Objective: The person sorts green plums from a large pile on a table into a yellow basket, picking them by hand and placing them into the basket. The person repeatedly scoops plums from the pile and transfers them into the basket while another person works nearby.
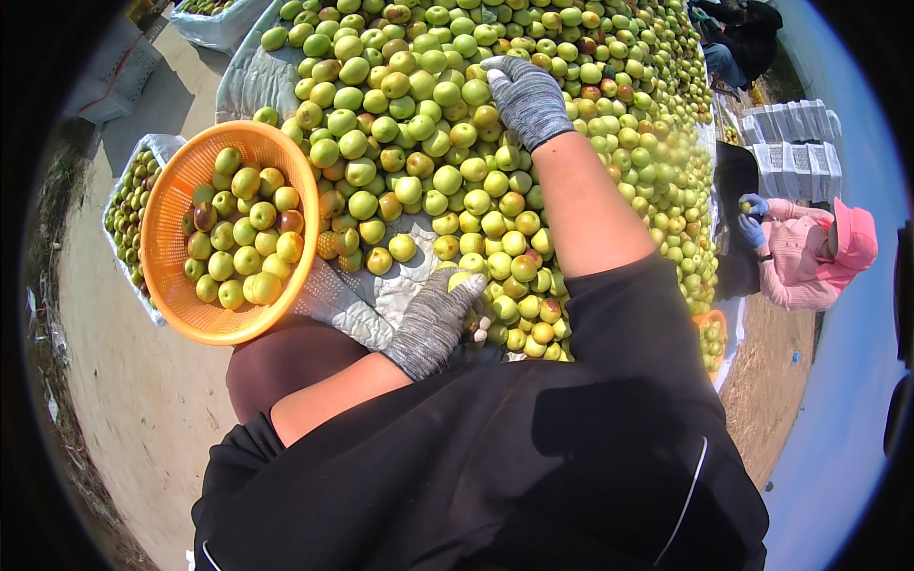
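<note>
A wide heap of green jujubes [448,180], some blushed brown-red, spreads before me on a pale quilted cloth [253,75]. My left hand [437,321], in a grey knit glove with pale fingertips, is low at the heap's near edge, its thumb and fingers around a yellow-green jujube [459,281]. Farther up, my right hand [527,100], gloved alike, rests on the heap with its fingertips against the fruit. Whether it grips one is hidden under the palm. An orange plastic basket [158,235], partly filled with jujubes, tilts at the left beside my knee.
A lined container of darker jujubes [136,207] stands behind the basket. White crates [796,171] are stacked at the far right; more crates [118,71] stand upper left. A person in pink [800,250] works across the heap, another in dark clothes [742,43] beyond.
</note>
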A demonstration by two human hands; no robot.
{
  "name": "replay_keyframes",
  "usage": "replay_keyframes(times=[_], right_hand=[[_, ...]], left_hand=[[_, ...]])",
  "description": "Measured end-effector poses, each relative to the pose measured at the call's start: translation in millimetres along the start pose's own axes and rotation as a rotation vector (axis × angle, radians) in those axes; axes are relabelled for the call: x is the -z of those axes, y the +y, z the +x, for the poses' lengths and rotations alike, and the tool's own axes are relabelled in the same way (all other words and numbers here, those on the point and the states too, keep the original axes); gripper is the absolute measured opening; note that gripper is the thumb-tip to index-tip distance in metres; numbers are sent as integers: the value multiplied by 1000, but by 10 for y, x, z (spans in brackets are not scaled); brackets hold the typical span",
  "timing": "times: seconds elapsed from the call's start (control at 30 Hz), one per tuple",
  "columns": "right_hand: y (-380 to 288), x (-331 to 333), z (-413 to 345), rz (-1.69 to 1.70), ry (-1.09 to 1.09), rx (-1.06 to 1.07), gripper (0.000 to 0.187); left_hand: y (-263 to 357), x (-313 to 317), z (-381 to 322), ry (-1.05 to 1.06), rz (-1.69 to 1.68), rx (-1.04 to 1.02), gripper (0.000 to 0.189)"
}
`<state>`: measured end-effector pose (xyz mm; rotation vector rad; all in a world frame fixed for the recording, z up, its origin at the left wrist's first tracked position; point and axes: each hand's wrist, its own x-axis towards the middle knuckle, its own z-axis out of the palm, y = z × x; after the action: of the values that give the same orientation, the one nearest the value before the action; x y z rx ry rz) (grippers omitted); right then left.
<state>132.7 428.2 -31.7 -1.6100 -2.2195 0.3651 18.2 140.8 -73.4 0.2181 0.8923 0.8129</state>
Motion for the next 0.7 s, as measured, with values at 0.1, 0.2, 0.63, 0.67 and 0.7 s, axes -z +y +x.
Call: replay_keyframes(times=[0.1, 0.2, 0.63, 0.67, 0.7], right_hand=[[-101, -255, 62, -194, -6, 77, 22], [-119, -395, -296, -249, -93, 180, 18], [-167, 241, -730, -210, -438, 221, 44], [-203, 263, -458, -224, -461, 134, 44], [-266, 249, -276, -110, -300, 211, 42]], left_hand=[[-4, 51, 82, 92, 224, -160, 37], [-27, 44, 72, 105, 61, -86, 45], [31, 98, 46, 252, 662, -383, 66], [51, 81, 46, 284, 807, -450, 66], [79, 69, 41, 304, 913, -465, 66]])
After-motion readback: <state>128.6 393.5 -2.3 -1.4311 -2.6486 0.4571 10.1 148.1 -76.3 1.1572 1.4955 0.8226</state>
